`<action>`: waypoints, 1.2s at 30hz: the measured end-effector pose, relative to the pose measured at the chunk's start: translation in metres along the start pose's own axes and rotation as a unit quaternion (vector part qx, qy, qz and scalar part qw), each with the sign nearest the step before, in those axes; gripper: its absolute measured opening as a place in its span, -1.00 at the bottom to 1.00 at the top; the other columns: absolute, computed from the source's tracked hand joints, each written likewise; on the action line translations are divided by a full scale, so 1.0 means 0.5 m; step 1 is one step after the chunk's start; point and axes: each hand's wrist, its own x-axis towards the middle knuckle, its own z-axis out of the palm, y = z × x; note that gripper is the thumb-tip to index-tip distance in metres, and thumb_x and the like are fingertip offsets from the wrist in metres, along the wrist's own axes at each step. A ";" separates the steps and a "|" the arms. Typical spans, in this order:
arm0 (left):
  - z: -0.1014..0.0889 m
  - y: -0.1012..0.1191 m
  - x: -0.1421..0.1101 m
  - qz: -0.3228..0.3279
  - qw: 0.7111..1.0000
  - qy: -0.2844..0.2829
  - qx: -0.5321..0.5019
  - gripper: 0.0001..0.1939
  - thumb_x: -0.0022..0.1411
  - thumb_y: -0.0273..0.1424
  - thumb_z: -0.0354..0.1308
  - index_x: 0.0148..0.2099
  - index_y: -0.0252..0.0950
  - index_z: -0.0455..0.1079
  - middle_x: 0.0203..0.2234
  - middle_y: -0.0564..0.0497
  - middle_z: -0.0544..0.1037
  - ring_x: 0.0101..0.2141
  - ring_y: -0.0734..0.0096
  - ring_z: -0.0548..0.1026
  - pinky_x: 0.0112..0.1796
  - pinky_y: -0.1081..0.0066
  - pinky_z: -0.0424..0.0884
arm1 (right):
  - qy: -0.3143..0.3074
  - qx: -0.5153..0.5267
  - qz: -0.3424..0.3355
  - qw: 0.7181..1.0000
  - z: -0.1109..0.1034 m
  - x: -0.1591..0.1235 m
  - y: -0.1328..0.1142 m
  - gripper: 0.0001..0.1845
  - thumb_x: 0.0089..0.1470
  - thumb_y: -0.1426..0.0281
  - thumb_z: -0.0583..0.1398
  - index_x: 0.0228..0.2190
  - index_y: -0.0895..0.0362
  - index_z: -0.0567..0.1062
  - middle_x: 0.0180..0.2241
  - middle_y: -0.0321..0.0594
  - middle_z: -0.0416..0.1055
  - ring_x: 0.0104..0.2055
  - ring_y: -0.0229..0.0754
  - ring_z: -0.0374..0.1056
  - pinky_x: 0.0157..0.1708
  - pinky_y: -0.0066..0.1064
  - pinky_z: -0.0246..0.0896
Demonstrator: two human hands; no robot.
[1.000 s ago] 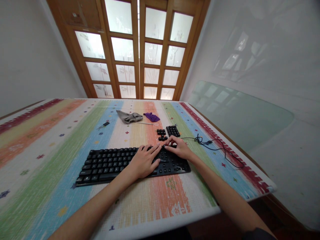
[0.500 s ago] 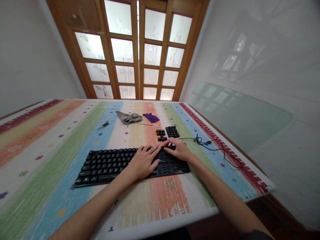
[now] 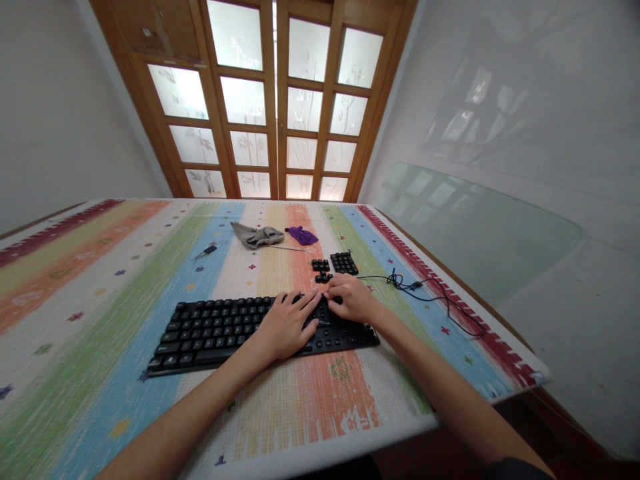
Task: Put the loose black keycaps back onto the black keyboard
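A black keyboard [image 3: 213, 333] lies on the striped tablecloth. Its left section has keycaps on; the right section, around the number pad, shows bare key stems. My left hand [image 3: 289, 325] rests flat across the keyboard's middle, fingers spread. At the upper right part of the keyboard, my right hand [image 3: 350, 298] is curled with the fingertips drawn together. Whatever sits between those fingers is hidden. Just behind the right hand, removed keycaps stand in a block [image 3: 344, 263], with smaller groups of keycaps [image 3: 321, 265] beside it.
Farther back lie a grey cloth [image 3: 257, 235], a purple cloth pouch [image 3: 303, 235] and a thin metal rod [image 3: 287, 249]. A small black-handled tool [image 3: 209, 251] is on the left. The tangled black cable [image 3: 400, 281] trails right toward the table edge.
My right hand's fingers have curled in more closely over the upper right of the keyboard. My left hand stays in place on the keys.
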 end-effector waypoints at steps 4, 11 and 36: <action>-0.003 0.002 0.000 -0.006 1.000 -0.009 0.000 -0.43 0.45 -0.19 -0.10 0.43 -0.18 0.05 0.34 -0.01 0.24 0.18 0.00 0.28 0.11 0.02 0.18 | -0.011 -0.006 0.001 1.000 -0.001 0.008 -0.001 -0.81 -0.07 0.55 0.21 -0.62 0.10 0.52 -0.49 -0.16 0.47 -0.35 -0.10 0.35 -0.29 -0.26 0.27; -0.002 0.001 0.000 -0.002 1.000 -0.001 -0.003 -0.43 0.45 -0.19 -0.11 0.43 -0.16 0.04 0.33 -0.03 0.25 0.18 0.00 0.29 0.11 0.01 0.19 | -0.005 0.073 0.012 0.997 -0.001 -0.001 0.008 -0.82 -0.07 0.56 0.23 -0.58 0.09 0.57 -0.44 -0.16 0.53 -0.32 -0.09 0.39 -0.25 -0.26 0.32; 0.000 0.000 -0.003 -0.027 0.999 -0.013 -0.020 -0.43 0.44 -0.16 -0.08 0.37 -0.32 0.15 0.31 -0.14 0.29 0.25 0.05 0.26 0.19 0.04 0.15 | 0.000 0.007 0.190 0.982 0.068 0.166 0.142 -0.84 0.02 0.50 0.26 -0.45 0.13 0.68 -0.40 -0.15 0.63 -0.26 -0.08 0.46 -0.09 -0.29 0.26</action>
